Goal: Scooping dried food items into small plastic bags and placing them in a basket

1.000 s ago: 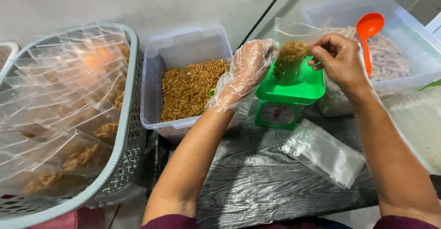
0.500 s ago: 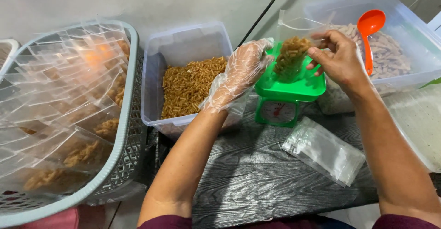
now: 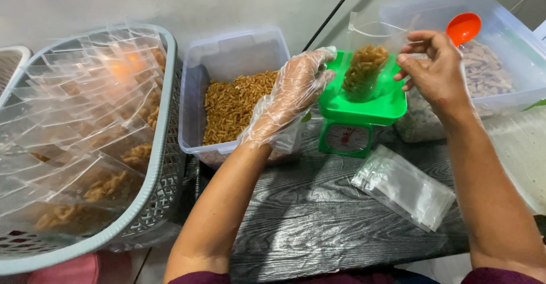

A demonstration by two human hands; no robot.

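Note:
A clear plastic bag [image 3: 364, 70] partly filled with brown curly snack pieces stands upright on the pan of a small green scale [image 3: 355, 113]. My right hand [image 3: 435, 70] pinches the bag's upper right edge with thumb and fingers. My left hand [image 3: 290, 93], in a thin clear plastic glove, hovers just left of the bag, fingers stretched toward it and holding nothing. I cannot tell whether its fingertips touch the bag.
A clear tub [image 3: 227, 50] of the same brown snack sits left of the scale. At far left, a grey basket [image 3: 165, 119] holds several filled bags. An orange scoop [image 3: 463, 28] lies in a bigger tub [image 3: 512, 28] of pale snacks. Empty bags [image 3: 404, 187] lie on the dark table [image 3: 318, 221].
The bag went from tilted between both hands to upright on the scale pan. My right hand shifted up along its edge, and my left hand eased slightly away.

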